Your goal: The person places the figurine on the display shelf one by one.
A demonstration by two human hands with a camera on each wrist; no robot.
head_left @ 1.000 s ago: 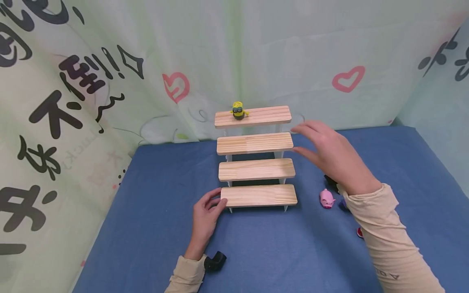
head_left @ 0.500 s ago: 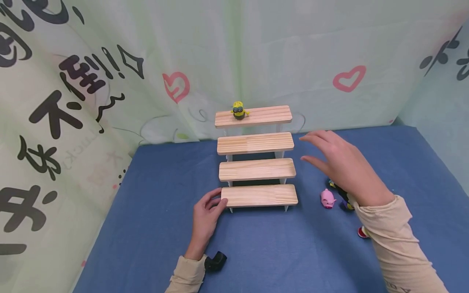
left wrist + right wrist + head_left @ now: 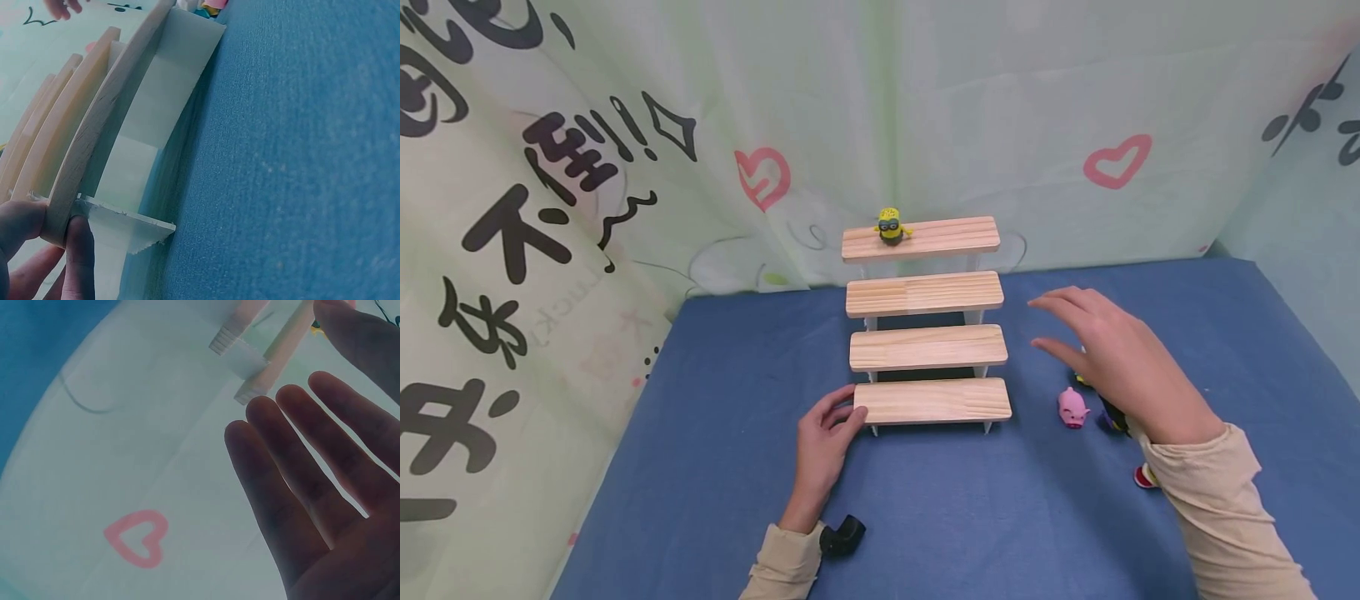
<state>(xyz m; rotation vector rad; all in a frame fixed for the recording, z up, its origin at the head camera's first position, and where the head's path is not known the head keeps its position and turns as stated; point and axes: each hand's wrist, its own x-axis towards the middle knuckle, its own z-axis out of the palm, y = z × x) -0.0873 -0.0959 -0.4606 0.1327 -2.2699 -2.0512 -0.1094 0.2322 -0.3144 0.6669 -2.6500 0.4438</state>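
Observation:
A stepped wooden display stand point(image 3: 928, 347) with white supports stands on the blue cloth. My left hand point(image 3: 822, 446) pinches the left end of its lowest shelf point(image 3: 934, 402); in the left wrist view the thumb and a finger point(image 3: 79, 262) grip that board's end from either side. On the top shelf, toward the left, stands a small yellow minion figure point(image 3: 890, 226). To the right of the stand my right hand point(image 3: 1112, 354) hovers with fingers spread and nothing between them. A pink pig figure point(image 3: 1072, 408) lies on the cloth just below it.
Partly hidden under the right hand and forearm are a dark purple figure point(image 3: 1111, 418) and a red-and-white piece point(image 3: 1145, 477). Printed curtains point(image 3: 985, 108) hang behind and at both sides. A black wrist mount point(image 3: 842, 536) sits on the left wrist.
My right hand has moved right and toward me, away from the stand, baring more of the small figures. The left hand keeps its place on the lowest shelf.

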